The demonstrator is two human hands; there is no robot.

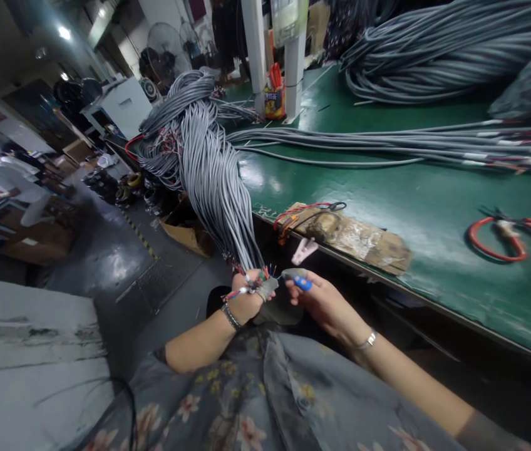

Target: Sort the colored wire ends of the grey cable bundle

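Close to my body, my left hand (245,302) is closed around the cable ends (242,291), where thin coloured wires fan out. A grey wrap covers one of its fingers. Just to the right, my right hand (324,307) grips a small blue-handled tool (302,283) whose kind I cannot make out. Its thumb and fingertips are near a thin wire coming from the left hand. From the held ends, a thick bundle of grey cables (218,181) runs up over the bench corner. A pale pink clip (304,250) sits at the bench edge above my right hand.
On the green bench (434,207) lie a worn wooden board (364,244) with red and black leads, red-handled pliers (500,235), and a row of grey cables (340,144). Large cable coils (425,56) fill the back right. A cardboard box (185,235) stands below the bundle.
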